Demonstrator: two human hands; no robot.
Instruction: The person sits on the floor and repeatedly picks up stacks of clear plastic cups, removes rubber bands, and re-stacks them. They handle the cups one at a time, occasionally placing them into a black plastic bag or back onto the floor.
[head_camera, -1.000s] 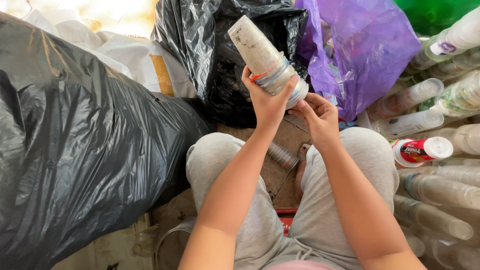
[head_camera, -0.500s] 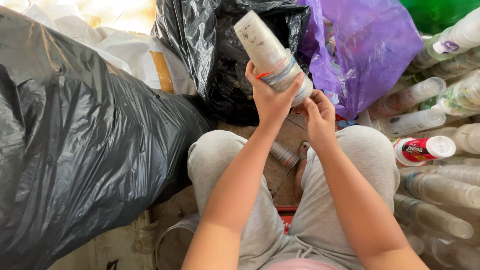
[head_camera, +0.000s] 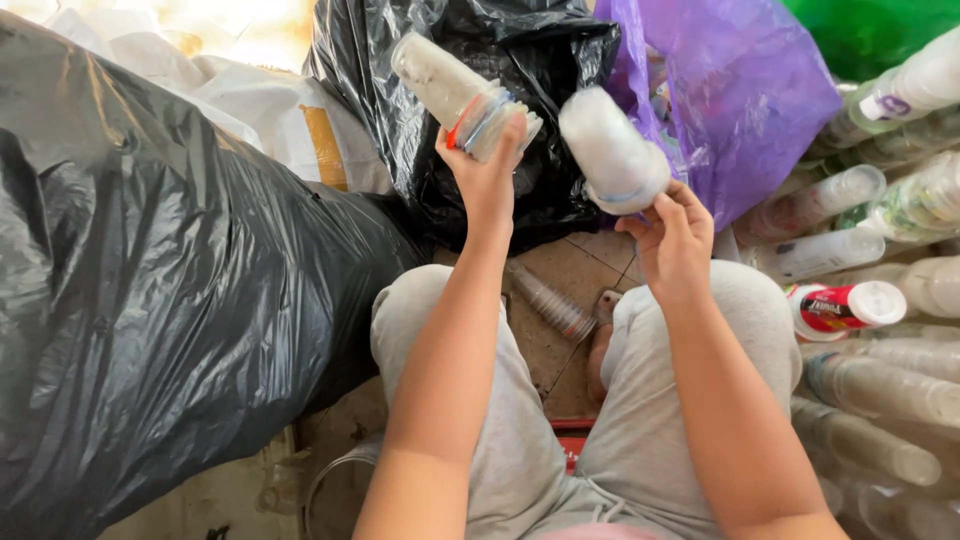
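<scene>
Two cup loads are up at once, one per hand. My left hand (head_camera: 487, 175) is clamped on a stack (head_camera: 462, 92) of nested clear cups, fingers wrapped round its rim end; my right hand (head_camera: 672, 235) pinches a single cup (head_camera: 612, 150) by its rim, fingertips closed on the lip. Both are held up w/ the black bag (head_camera: 520, 60) behind, the cup just beside the stack but not touching it. Risks, as I judge it: the right grip is only a fingertip pinch on thin plastic, so the cup could squash or slip & fall between my knees to the floor, where a bottle (head_camera: 548, 300) already lies. The stack is long & held at one end only, so a tilt or shake could let the outer cups slide off. Stack's long axis runs diagonal, closed bottoms pointing up-left & away from me, rims down-right at my palm. The cup points the same way, bottom up-left, mouth to my fingers. More cups (head_camera: 880, 380) lie in rows at right, near a purple bag (head_camera: 740, 100).
</scene>
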